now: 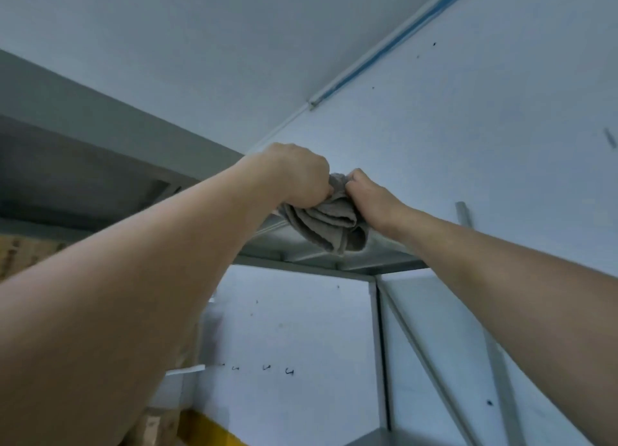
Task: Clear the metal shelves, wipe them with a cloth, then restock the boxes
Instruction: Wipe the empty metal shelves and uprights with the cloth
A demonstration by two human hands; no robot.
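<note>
A crumpled grey cloth (329, 223) hangs over the front edge of the top metal shelf (374, 261), seen from below. My left hand (296, 174) grips the cloth's upper left part with curled fingers. My right hand (371, 196) pinches its upper right part. Both arms reach up and the hands nearly touch above the shelf edge. The shelf's top surface is hidden from this low angle.
A grey metal upright (381, 345) and a diagonal brace (431, 362) run down below the shelf. White walls stand behind and to the right. Cardboard boxes (20, 251) sit at the left, and another box (157, 425) at the bottom beside a yellow strip (207, 429).
</note>
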